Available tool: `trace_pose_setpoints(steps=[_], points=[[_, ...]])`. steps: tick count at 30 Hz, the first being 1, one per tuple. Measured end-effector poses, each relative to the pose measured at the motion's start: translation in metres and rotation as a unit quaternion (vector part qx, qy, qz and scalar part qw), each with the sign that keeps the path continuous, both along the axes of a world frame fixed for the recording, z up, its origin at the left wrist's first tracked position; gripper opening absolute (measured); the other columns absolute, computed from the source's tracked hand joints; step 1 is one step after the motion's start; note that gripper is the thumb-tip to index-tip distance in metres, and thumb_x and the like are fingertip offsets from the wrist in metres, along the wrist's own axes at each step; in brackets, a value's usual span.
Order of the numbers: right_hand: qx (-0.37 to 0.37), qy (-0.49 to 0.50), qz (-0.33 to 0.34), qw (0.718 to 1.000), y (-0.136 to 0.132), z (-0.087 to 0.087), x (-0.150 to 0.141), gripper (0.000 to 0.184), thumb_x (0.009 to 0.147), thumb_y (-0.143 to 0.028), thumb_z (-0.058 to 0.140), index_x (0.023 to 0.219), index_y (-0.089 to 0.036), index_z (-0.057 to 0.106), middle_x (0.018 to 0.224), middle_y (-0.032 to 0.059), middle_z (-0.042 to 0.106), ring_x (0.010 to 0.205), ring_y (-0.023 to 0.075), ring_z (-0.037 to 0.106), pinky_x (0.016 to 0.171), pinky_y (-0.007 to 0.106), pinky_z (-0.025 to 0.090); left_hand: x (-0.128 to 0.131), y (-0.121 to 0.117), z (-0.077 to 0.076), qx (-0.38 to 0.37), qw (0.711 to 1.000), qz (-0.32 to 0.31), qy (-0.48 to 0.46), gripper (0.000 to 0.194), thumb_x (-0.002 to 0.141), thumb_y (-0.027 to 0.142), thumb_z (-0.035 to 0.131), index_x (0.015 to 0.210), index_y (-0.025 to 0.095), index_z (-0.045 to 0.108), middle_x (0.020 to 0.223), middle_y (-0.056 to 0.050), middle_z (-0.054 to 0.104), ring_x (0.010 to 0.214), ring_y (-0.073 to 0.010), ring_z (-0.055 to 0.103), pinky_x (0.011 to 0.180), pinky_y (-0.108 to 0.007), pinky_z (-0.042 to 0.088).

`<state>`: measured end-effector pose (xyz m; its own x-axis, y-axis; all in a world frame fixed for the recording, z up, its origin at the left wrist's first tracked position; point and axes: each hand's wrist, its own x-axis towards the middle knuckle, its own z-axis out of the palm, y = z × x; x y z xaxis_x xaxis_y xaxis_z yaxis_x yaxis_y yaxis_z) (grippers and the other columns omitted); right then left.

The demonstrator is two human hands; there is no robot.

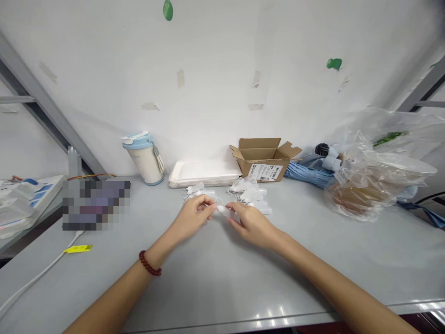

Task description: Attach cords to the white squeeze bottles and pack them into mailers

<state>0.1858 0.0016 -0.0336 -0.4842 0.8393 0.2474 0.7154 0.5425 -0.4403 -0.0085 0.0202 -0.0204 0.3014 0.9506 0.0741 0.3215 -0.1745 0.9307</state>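
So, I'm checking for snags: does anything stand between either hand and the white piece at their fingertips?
Nothing visible does: the left hand and right hand both touch the white piece. The other white pieces lie beyond it.

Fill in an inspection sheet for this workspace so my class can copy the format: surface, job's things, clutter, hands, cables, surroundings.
Surface: grey table, glossy near its front edge.
Job's things: one white piece in hand; similar pieces lie in two groups behind the hands.
Clutter: cup, white stack, open carton, blue bundle, plastic bag, pixelated item.
Hands: left and right both hold the white piece.
Cables: white cable with yellow tag, at left.
Surroundings: white wall with tape scraps and green patches.
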Motion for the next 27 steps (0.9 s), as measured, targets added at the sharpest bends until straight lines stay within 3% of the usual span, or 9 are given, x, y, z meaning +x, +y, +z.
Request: trace_pose_setpoints(steps=[6,9,17,22,27], points=[[0.022,-0.013,-0.054,0.998,0.012,0.005,0.014,0.026,0.089,-0.022,0.044,0.113,-0.015,0.053,0.090,0.0064,0.067,0.063,0.0139,0.056,0.060,0.026,0.039,-0.032,0.017,0.025,-0.011,0.996,0.089,-0.007,0.020,0.071,0.035,0.056,0.065,0.016,0.054,0.058,0.002,0.054,0.051,-0.0095,0.048,0.051,-0.023,0.040],[0.041,-0.044,-0.085,0.995,0.017,0.011,0.020,0.023,0.089,-0.021,0.044,0.109,-0.015,0.055,0.091,0.0064,0.067,0.062,0.0131,0.057,0.061,0.025,0.038,-0.044,0.022,0.028,-0.037,0.993,0.113,0.024,0.020,0.069,0.033,0.056,0.058,0.016,0.051,0.056,0.002,0.053,0.050,-0.0095,0.048,0.050,-0.022,0.040],[0.084,-0.286,-0.184,0.937,0.023,0.025,0.032,0.024,0.089,-0.011,0.038,0.098,-0.016,0.060,0.095,0.0083,0.062,0.070,0.0163,0.058,0.047,0.027,0.023,-0.055,0.040,-0.002,-0.055,0.983,0.137,0.106,0.021,0.062,0.036,0.056,0.056,0.016,0.052,0.056,0.001,0.057,0.045,-0.0112,0.049,0.047,-0.024,0.037],[0.124,-0.283,-0.191,0.932,0.028,0.022,0.038,0.033,0.082,0.001,0.039,0.100,-0.018,0.059,0.101,0.0096,0.059,0.093,0.0202,0.054,0.051,0.025,0.027,-0.055,0.043,-0.009,-0.043,0.981,0.134,0.132,0.028,0.063,0.042,0.056,0.052,0.017,0.049,0.052,0.001,0.055,0.043,-0.0120,0.047,0.048,-0.025,0.035],[0.161,-0.262,-0.159,0.938,0.034,0.014,0.040,0.034,0.081,0.002,0.041,0.103,-0.016,0.060,0.109,0.0116,0.058,0.098,0.0223,0.050,0.069,0.029,0.034,-0.053,0.036,-0.003,0.057,0.952,0.159,0.254,0.033,0.072,0.044,0.050,0.051,0.019,0.051,0.049,0.000,0.053,0.052,-0.0166,0.050,0.051,-0.024,0.030]])
